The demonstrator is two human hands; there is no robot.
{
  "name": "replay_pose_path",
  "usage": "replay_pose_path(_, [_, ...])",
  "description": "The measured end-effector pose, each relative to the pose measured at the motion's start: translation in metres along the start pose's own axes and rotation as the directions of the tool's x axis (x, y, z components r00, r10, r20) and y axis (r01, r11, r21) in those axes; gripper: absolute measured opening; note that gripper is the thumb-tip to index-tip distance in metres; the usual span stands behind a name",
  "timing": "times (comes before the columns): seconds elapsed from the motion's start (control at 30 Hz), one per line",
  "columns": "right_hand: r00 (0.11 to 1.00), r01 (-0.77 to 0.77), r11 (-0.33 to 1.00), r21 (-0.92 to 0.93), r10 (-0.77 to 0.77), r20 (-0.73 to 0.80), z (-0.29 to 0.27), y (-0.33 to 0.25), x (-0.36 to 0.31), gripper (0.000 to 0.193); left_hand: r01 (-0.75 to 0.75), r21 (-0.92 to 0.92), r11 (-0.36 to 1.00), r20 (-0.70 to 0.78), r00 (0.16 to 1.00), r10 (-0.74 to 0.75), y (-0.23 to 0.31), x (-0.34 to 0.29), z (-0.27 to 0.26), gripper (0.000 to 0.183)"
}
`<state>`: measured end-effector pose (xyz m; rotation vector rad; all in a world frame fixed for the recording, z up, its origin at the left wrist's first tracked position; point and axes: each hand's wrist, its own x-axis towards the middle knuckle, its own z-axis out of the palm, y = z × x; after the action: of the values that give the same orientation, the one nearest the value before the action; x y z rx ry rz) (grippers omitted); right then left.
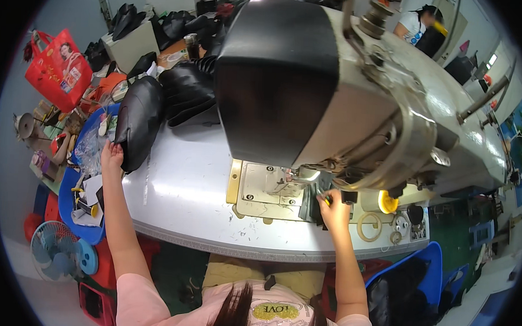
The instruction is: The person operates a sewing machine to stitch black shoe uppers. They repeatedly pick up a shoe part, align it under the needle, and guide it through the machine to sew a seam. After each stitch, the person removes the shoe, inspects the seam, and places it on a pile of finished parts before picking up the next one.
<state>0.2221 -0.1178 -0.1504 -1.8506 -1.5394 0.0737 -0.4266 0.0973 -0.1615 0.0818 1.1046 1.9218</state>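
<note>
On the left of the white table, my left hand [112,155] pinches the near edge of a black leather piece [140,120], which is curved like a shoe upper. My right hand [333,210] is closed beside the sewing machine's needle area, around a small tool [327,200] with a yellow part; its shape is mostly hidden by my fingers. Just left of that hand, narrow dark strips [311,207] lie at the edge of the machine's metal plate [270,189]. The sewing machine's head [279,82] fills the upper middle and hides the table behind it.
More black leather pieces [188,93] are stacked at the back left. Blue bins [79,199] stand along the left edge, and another blue bin [434,269] with black material is at lower right. A yellow spool [387,202] sits right of my right hand. A person [415,27] is far back right.
</note>
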Motion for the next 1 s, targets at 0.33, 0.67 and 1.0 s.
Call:
replay_pose_path(0.33, [0.954,-0.277,0.944,-0.180,0.293,0.066,-0.004,-0.032,-0.034,0.028,0.239,-0.112,0.965,0.065,0.970,-0.233,-0.014,-0.086,0.046,0.011])
replay_pose_path(0.67, [0.923,-0.294,0.744,0.600,0.385,-0.025,-0.028,-0.017,-0.052,0.014,-0.049,-0.194,0.980,0.443,0.887,0.132,0.002,-0.187,0.017,0.037])
replay_pose_path(1.0, [0.990,0.082,0.795,0.601,-0.132,0.040,-0.123,-0.060,-0.045,0.011,-0.495,0.737,0.460,0.599,0.793,-0.107,-0.127,-0.382,0.013,0.022])
